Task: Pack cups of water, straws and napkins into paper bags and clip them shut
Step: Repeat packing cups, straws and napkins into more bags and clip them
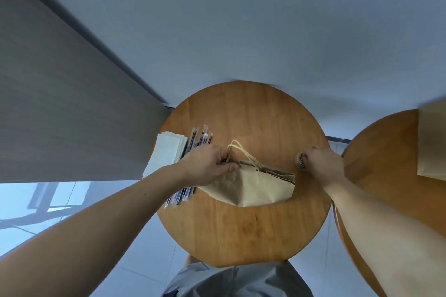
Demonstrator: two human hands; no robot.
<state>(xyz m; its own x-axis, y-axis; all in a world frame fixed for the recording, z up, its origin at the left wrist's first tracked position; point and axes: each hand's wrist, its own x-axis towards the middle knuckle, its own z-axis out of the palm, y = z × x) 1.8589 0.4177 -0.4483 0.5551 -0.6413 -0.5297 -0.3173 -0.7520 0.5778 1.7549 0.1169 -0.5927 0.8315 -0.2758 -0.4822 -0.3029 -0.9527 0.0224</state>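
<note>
Clothing: grey, soft-looking fabric [231, 279] at the bottom edge, under the near rim of the table.
Forearms: both bare, reaching forward from the lower corners over the wood.
Table: round top [241, 231] of warm, honey-coloured wood with visible plank joints, smooth and matte.
Left hand [210, 164]: fingers and thumb curled, gripping the mouth of the paper bag where its handles meet the edge.
Paper bag [253, 188]: plain tan kraft paper, lying flat on its side between the two hands, its folded bottom towards the right hand; the creased body sags in a rounded curve towards the person.
Handles [241, 154]: two loops of pale twisted paper cord, arching up beyond the left hand's fingers.
Right hand [321, 164]: knuckles up, fingertips curled against a small round object [301, 161] (too small and blurred to identify); whether it grips anything I cannot tell.
Straws [193, 147]: thin dark sticks in clear crinkly wrappers, fanned out beneath the left hand and wrist.
Napkins [166, 152]: flat, pale rectangular stack just outside the left hand, beside the straws.
Second table [386, 176]: same wood, outside the right arm, carrying another tan bag [432, 142] at the frame edge.
Floor [144, 279]: pale, glossy tiles.
</note>
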